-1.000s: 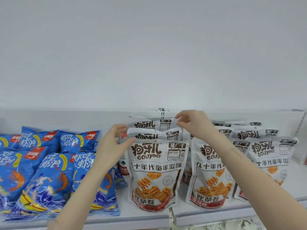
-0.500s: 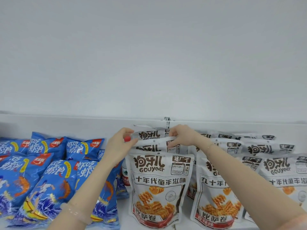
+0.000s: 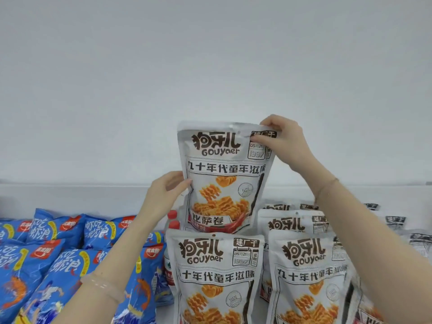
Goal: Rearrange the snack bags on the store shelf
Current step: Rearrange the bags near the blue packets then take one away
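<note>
A white Gouyaer snack bag (image 3: 224,174) is lifted upright above the row of white bags. My right hand (image 3: 284,142) pinches its top right corner. My left hand (image 3: 167,195) touches its left edge with the fingers curled against it. Below it stands another white Gouyaer bag (image 3: 216,274) at the front of the same row, with a second row of white bags (image 3: 306,274) to its right.
Blue shrimp-chip bags (image 3: 46,265) lie packed on the left part of the shelf. Two red-capped bottles (image 3: 173,224) stand between the blue bags and the white row. More white bags (image 3: 395,222) lie at the far right. A white wall (image 3: 210,66) rises behind.
Both hands were at the tops of the rear white bags; now one white bag has been pulled up out of the row and is held above it. The view has moved closer.
</note>
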A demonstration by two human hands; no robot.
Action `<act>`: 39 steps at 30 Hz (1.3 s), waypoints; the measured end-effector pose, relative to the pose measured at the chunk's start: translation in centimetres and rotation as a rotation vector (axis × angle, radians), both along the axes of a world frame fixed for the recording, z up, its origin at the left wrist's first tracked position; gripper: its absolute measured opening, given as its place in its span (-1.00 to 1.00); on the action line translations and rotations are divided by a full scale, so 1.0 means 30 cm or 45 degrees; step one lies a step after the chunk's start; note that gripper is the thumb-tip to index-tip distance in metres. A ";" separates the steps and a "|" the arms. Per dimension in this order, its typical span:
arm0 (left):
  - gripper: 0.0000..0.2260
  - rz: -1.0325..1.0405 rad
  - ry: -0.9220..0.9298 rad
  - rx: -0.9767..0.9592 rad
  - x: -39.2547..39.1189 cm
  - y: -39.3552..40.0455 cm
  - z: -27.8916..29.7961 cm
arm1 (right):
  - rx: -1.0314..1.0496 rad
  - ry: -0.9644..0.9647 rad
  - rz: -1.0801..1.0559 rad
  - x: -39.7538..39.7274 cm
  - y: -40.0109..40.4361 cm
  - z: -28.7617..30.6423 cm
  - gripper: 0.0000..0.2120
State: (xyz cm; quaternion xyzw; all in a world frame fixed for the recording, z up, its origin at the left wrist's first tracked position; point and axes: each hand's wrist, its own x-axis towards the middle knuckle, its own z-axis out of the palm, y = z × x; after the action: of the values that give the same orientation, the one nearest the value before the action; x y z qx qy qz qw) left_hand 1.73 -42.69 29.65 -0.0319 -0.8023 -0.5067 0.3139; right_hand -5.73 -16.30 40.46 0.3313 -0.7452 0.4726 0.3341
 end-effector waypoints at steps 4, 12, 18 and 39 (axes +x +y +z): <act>-0.86 -0.089 0.164 0.099 -0.002 0.058 0.079 | -0.170 0.090 -0.002 0.023 0.031 0.094 -0.80; -0.66 0.435 0.333 -0.155 -0.073 0.139 0.142 | -0.660 -0.331 -0.006 -0.043 0.015 0.075 -0.53; -0.66 0.550 0.339 0.004 -0.060 0.138 0.171 | -0.545 -0.716 0.415 0.010 -0.015 -0.098 -0.65; -0.84 -0.078 0.192 0.440 -0.028 0.031 0.058 | -0.351 -0.701 0.706 -0.065 -0.016 -0.166 -0.78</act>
State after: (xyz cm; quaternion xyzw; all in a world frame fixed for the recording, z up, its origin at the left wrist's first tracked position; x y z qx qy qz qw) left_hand 0.90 -41.76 31.39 -0.0400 -0.6763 -0.6423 0.3584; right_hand -7.68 -16.79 35.49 0.3328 -0.6190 0.7110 0.0236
